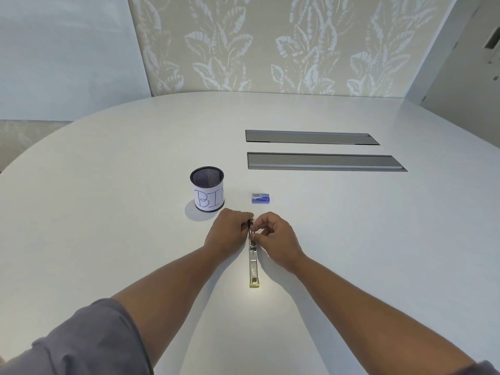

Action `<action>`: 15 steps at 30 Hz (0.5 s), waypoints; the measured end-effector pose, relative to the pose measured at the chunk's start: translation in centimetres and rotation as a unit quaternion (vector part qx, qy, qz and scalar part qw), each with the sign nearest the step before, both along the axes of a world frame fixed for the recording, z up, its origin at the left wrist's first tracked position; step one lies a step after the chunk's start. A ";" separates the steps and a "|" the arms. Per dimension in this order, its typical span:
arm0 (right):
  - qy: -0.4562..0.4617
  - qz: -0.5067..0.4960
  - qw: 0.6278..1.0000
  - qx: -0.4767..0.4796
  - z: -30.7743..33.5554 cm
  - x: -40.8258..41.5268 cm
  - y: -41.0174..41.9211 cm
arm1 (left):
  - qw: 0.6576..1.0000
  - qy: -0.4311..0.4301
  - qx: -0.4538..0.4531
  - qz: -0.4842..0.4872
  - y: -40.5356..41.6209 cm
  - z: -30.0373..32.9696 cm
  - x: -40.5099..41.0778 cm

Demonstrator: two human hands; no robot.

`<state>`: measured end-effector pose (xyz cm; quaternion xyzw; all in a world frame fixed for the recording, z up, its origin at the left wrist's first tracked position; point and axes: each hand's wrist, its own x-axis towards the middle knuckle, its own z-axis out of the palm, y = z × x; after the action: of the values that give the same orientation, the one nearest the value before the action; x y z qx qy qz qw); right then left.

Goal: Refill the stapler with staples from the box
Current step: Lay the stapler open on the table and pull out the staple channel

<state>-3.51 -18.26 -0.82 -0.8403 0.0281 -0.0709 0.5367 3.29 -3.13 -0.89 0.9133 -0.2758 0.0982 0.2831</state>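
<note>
A metal stapler (253, 262) lies flat on the white table (108, 201), folded out lengthwise, with a yellow-green end nearest me. My left hand (227, 232) holds its far end from the left. My right hand (276, 236) pinches the same far part from the right with fingertips. The far end of the stapler is hidden by my fingers. A small blue staple box (261, 198) lies shut on the table just beyond my hands, untouched.
A black mesh cup (207, 188) with a paper label reading "BIN" stands left of the staple box. Two long grey cable hatches (322, 161) are set into the table farther back on the right. A leaf-patterned wall stands behind the table.
</note>
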 end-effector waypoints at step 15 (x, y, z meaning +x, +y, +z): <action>-0.055 0.024 0.998 -0.003 -0.1 -1.1 0.3 | 1.000 0.012 -0.002 0.004 0.0 0.2 -0.2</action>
<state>-4.57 -17.91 -0.92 -0.8374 -0.0223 -0.1040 0.5361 3.11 -3.10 -0.72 0.9150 -0.2687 0.0893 0.2875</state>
